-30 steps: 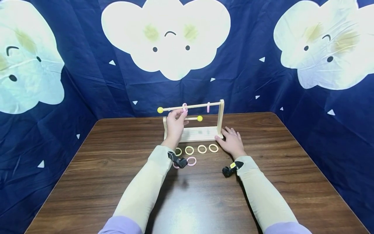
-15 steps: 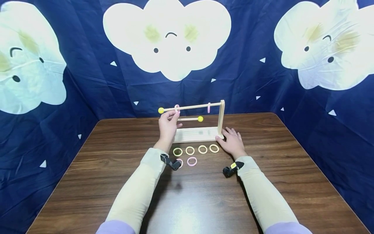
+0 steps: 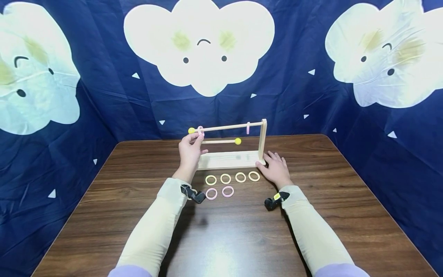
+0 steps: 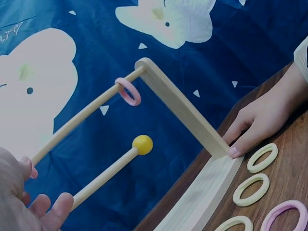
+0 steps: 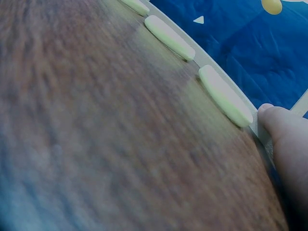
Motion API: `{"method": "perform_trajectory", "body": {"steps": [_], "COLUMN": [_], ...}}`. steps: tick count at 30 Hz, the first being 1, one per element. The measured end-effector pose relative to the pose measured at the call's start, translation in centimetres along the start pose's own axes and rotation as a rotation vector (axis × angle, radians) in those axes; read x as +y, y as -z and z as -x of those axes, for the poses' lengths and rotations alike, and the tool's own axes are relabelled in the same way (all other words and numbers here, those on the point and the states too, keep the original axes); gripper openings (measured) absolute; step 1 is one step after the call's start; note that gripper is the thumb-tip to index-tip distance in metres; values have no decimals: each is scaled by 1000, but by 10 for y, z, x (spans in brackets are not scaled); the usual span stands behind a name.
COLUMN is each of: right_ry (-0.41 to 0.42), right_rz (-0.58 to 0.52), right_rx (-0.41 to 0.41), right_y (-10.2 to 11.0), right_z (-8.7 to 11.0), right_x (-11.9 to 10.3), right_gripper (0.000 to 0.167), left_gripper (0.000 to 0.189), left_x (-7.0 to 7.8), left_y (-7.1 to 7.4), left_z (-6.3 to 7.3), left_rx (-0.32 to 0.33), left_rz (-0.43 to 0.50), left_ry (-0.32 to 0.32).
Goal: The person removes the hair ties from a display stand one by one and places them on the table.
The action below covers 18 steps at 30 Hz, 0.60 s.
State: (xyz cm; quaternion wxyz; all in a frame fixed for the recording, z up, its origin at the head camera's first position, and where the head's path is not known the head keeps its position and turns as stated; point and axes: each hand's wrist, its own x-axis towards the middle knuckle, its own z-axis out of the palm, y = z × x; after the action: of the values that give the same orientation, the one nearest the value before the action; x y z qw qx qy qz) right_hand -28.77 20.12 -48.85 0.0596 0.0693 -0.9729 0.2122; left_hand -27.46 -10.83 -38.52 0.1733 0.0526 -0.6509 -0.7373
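Observation:
My left hand (image 3: 188, 156) pinches a pink ring (image 3: 200, 131) around the upper rod of a wooden stand (image 3: 228, 159), close to the rod's yellow end ball (image 3: 191, 130). In the left wrist view only a sliver of that ring (image 4: 33, 172) shows past the fingers. Another pink ring (image 4: 128, 91) hangs on the same rod near the upright post (image 4: 183, 108). A lower rod (image 3: 219, 142) ends in a yellow ball too. At the stand's right end my right hand (image 3: 275, 169) rests with its fingers extended, the thumb touching the base's corner.
In front of the base, several pale yellow rings (image 3: 225, 179) lie in a row on the brown wooden table (image 3: 242, 234). Two pink rings (image 3: 227, 191) lie nearer. A dark blue curtain (image 3: 294, 104) with white clouds stands behind the table.
My left hand has slid the pink ring leftward along the upper rod toward its yellow end ball. The right hand has stayed at the base.

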Motion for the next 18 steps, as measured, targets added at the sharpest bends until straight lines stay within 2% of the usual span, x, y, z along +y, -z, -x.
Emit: {"method": "perform_trajectory", "body": {"steps": [8,13,18], "right_ry": [-3,-5,-7], "right_rz": [13,16,20], "right_rx": [-1,-6,-8], "right_y": [0,1,0], "right_z": [0,0,1], "right_x": [0,-1,-2], "right_gripper": [72,72,73], "left_gripper": [27,24,23], "left_x": [0,-1,-3], "left_y": [14,20,27], "left_z": [-4,-8,-11], "left_rx": [25,32,64], "left_rz": [-60,-82,-126], "left_ry": [5,-24,-59]}}
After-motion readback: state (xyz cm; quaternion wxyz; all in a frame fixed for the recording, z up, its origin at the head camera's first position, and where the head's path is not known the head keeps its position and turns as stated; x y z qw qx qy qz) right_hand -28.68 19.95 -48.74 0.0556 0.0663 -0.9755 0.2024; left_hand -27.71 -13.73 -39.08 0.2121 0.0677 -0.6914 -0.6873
